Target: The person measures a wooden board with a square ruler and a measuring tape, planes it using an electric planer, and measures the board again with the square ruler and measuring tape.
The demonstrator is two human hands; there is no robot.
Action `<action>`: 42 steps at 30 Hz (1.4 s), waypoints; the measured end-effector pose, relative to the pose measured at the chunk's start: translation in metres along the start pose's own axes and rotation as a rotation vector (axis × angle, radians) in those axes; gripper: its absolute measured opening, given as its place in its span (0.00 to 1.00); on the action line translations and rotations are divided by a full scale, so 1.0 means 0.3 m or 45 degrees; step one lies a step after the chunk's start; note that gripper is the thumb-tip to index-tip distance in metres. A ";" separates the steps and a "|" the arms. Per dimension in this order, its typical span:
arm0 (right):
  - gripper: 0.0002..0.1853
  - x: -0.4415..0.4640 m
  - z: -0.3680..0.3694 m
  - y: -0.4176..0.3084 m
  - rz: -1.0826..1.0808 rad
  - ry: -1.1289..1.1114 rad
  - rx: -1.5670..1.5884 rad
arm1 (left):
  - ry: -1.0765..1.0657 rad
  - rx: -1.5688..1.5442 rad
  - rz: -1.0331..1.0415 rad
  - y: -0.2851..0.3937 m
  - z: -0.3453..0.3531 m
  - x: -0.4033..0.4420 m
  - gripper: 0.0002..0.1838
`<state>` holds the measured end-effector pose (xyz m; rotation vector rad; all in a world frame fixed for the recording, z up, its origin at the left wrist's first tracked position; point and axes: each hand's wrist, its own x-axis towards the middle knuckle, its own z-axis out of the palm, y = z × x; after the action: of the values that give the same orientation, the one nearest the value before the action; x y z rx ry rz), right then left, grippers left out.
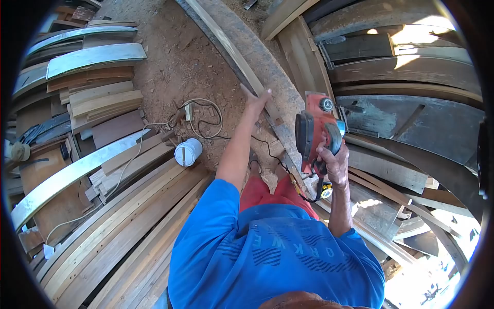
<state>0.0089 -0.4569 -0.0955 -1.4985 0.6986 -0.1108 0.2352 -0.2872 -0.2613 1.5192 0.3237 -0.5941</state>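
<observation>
My right hand (pixel 333 160) is wrapped round the handle of a red electric planer (pixel 320 123), which is tilted on its side above the right part of the workbench. A black cord runs from its rear end. My left hand (pixel 256 101) grips a long narrow wooden strip (pixel 226 44) near its closer end, with the thumb on one side and the fingers partly hidden on the other. The strip lies along the grey, worn workbench (pixel 272 72). Close to the planer's cord, below my right hand, is a yellow and black tape measure (pixel 326 190).
Stacked boards (pixel 118 226) fill the left side. A white bucket (pixel 188 152) stands on the dirt floor (pixel 170 67), near a coiled extension cord (pixel 208 118). More planks and dark panels (pixel 381 116) lean or lie on the right. The planer's cord passes by my feet.
</observation>
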 end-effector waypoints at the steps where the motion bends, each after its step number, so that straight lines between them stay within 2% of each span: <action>1: 0.22 0.008 0.013 -0.009 -0.061 0.016 0.073 | 0.007 0.048 0.040 -0.024 -0.011 -0.029 0.58; 3: 0.24 0.029 0.018 -0.034 -0.053 -0.047 0.008 | 0.030 0.141 0.121 -0.099 -0.035 -0.095 0.60; 5: 0.24 0.061 0.017 -0.056 -0.045 -0.148 -0.107 | 0.103 0.189 0.052 -0.313 -0.038 -0.123 0.56; 7: 0.23 0.089 0.029 -0.065 -0.049 -0.284 -0.099 | 0.077 0.421 0.305 -0.568 -0.056 -0.209 0.45; 9: 0.24 0.115 0.039 -0.066 0.012 -0.433 -0.095 | -0.483 0.597 0.108 -0.305 -0.025 -0.503 0.31; 11: 0.24 0.120 0.077 -0.090 -0.049 -0.491 -0.149 | -0.727 0.740 0.195 -0.418 0.018 -0.631 0.29; 13: 0.24 0.142 0.111 -0.067 -0.031 -0.552 -0.140 | -0.697 1.088 0.766 -0.560 0.081 -0.768 0.32; 15: 0.24 0.162 0.133 -0.028 0.055 -0.591 -0.246 | -0.771 1.292 1.028 -0.625 0.127 -0.827 0.32; 16: 0.23 0.170 0.147 -0.011 0.032 -0.616 -0.230 | -0.718 1.182 1.033 -0.663 0.143 -0.826 0.27; 19: 0.23 0.165 0.176 0.028 0.032 -0.642 -0.233 | -1.018 1.198 0.725 -0.711 0.105 -0.724 0.18; 20: 0.23 0.162 0.179 0.036 0.040 -0.651 -0.247 | -0.998 1.254 0.639 -0.685 0.057 -0.719 0.13; 23: 0.25 0.141 0.177 0.058 0.044 -0.667 -0.242 | -0.807 1.287 0.654 -0.703 -0.113 -0.669 0.13; 29: 0.24 0.151 0.177 0.110 0.016 -0.641 -0.272 | -0.720 1.614 0.278 -0.751 -0.393 -0.649 0.14; 31: 0.25 0.168 0.201 0.092 0.031 -0.606 -0.303 | -0.644 1.583 0.210 -0.751 -0.449 -0.646 0.14; 35: 0.29 0.274 0.280 0.062 0.022 -0.565 -0.358 | -0.477 1.494 0.040 -0.727 -0.480 -0.624 0.15; 37: 0.30 0.334 0.334 0.012 0.019 -0.554 -0.407 | -0.446 1.481 0.036 -0.694 -0.475 -0.609 0.16; 42: 0.24 0.451 0.454 -0.063 -0.107 -0.530 -0.334 | -0.404 1.438 -0.016 -0.662 -0.470 -0.546 0.17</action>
<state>0.1902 -0.4054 -0.1368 -1.7326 0.3222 0.2330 0.0147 -0.1118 -0.3435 2.4343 -0.3250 -1.1101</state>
